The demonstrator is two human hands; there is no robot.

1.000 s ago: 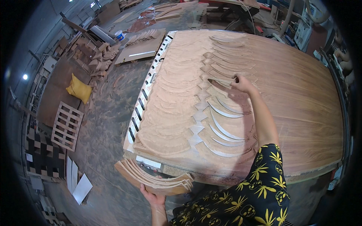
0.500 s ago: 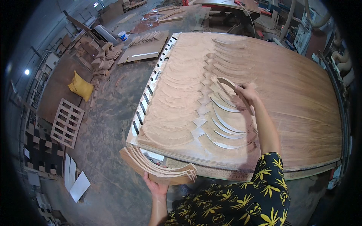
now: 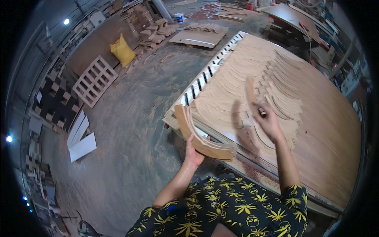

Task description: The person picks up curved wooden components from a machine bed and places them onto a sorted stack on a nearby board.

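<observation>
My left hand (image 3: 194, 152) grips a stack of curved wooden pieces (image 3: 213, 151) from below, thumb on the near side. The stack is tilted at the corner of a large wood panel (image 3: 325, 134). My right hand (image 3: 268, 121) is closed on a single curved wooden piece (image 3: 251, 89), blurred by motion, above the panel. Rows of curved cuts run across the panel's left half under pale sawdust (image 3: 221, 94). The lower end of the single piece is hidden in my right hand.
A slotted pale strip (image 3: 201, 82) edges the panel on the left. Beyond the floor lie a yellow sack (image 3: 123, 51), a wooden grid frame (image 3: 94, 81), white boards (image 3: 83, 146) and a low board (image 3: 199, 37) with curved pieces. A second table (image 3: 290, 19) stands at the far right.
The head view has turned left. My right hand has brought the curved piece leftward over the panel, nearer the stack. My left hand still holds the stack, now tilted differently.
</observation>
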